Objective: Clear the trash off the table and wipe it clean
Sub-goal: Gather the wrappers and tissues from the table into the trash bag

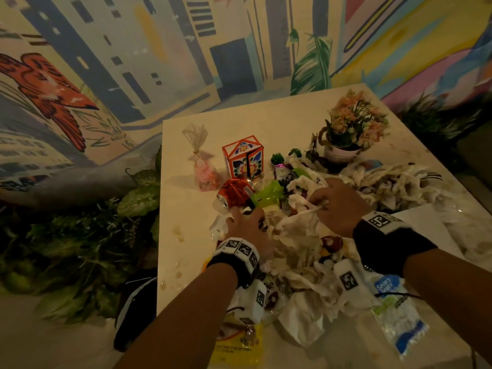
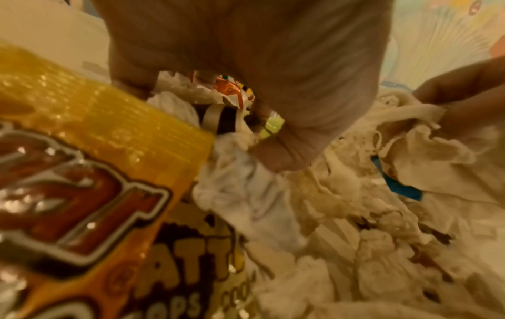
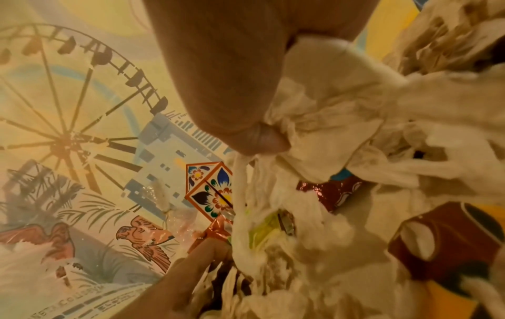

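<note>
A heap of crumpled white tissue (image 1: pixel 300 262) and wrappers covers the near half of the pale table (image 1: pixel 186 145). My right hand (image 1: pixel 319 202) pinches a twisted strand of the tissue (image 3: pixel 314 108) between thumb and fingers (image 3: pixel 262 138). My left hand (image 1: pixel 239 217) lies spread on the heap's left edge, its index finger (image 3: pixel 196 256) straight and touching a crushed red can (image 1: pixel 234 194). A lime-green plastic piece (image 1: pixel 266 195) lies beside the can. A yellow snack wrapper (image 2: pixel 82 172) sits under my left wrist.
Behind the heap stand a patterned paper box (image 1: pixel 243 158), a tied candy bag (image 1: pixel 205 171) and a potted flower arrangement (image 1: pixel 351 129). A flattened water bottle with a blue label (image 1: pixel 399 323) lies near right. Leafy plants (image 1: pixel 93 235) border the table's left edge.
</note>
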### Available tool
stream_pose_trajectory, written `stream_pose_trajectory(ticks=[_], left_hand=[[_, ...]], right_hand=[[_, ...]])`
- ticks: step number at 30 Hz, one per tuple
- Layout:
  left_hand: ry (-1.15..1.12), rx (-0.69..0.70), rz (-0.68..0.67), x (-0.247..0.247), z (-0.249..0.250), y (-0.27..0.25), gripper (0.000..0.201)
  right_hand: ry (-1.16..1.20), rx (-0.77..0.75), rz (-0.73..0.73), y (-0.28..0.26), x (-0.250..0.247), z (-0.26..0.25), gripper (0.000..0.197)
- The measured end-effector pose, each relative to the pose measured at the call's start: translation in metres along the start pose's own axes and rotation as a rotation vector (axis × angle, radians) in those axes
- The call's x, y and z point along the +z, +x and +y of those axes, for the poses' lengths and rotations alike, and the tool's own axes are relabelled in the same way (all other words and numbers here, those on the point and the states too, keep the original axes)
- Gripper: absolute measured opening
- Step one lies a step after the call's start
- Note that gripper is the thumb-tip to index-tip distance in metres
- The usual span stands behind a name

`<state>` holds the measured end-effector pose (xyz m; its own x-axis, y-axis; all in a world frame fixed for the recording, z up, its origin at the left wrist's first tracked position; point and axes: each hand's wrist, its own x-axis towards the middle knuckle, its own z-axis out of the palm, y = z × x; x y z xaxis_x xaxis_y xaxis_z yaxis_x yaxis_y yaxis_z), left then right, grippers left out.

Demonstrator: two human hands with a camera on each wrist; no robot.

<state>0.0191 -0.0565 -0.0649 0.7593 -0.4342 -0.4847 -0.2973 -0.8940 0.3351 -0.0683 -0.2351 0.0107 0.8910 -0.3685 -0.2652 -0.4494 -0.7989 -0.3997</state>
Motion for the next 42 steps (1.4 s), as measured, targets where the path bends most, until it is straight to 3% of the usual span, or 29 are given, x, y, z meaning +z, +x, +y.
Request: stream_pose_trajectory(ticks=[5,11,16,19,23,28,33,38,42], left_hand=[[-0.014,-0.014,-0.001,-0.001,-0.002,0.002,0.057],[-0.133,-0.006,0.057,-0.009,-0.007,0.0,0.065],[-0.575,0.019,0.227,-0.032,-0.009,-0.002,0.036],[-0.818,0.04,0.241,-0.044,-0.015,-0.001,0.04],[-1.209,0.061,0.118,-0.066,-0.026,-0.01,0.056],[-1.44,0.103,-0.018,-0.088,-0.024,-0.031,0.046],[-1.519,0.144,0.01,-0.115,-0.031,-0.041,0.048],[-1.522,0.112,0.01,-0.128,-0.051,-0.043,0.065],[-1.53,0.087,0.044,-0.131,-0.066,-0.05,0.061]], right_hand=[[0.062,0.018,0.063,-0.003,-0.006,-0.002,0.022],[0.099,0.006,0.13,-0.003,-0.014,-0.009,0.017],[0.15,0.012,0.186,-0.001,-0.023,-0.012,0.02],[0.178,-0.009,0.245,0.0,-0.032,-0.019,0.019],[0.21,-0.034,0.323,0.0,-0.042,-0.028,0.017],[0.271,-0.054,0.334,-0.003,-0.051,-0.038,0.018],[0.404,-0.087,0.349,-0.007,-0.062,-0.059,0.017],[0.486,-0.132,0.347,-0.003,-0.061,-0.084,0.019],[0.49,-0.167,0.337,0.001,-0.053,-0.098,0.02]])
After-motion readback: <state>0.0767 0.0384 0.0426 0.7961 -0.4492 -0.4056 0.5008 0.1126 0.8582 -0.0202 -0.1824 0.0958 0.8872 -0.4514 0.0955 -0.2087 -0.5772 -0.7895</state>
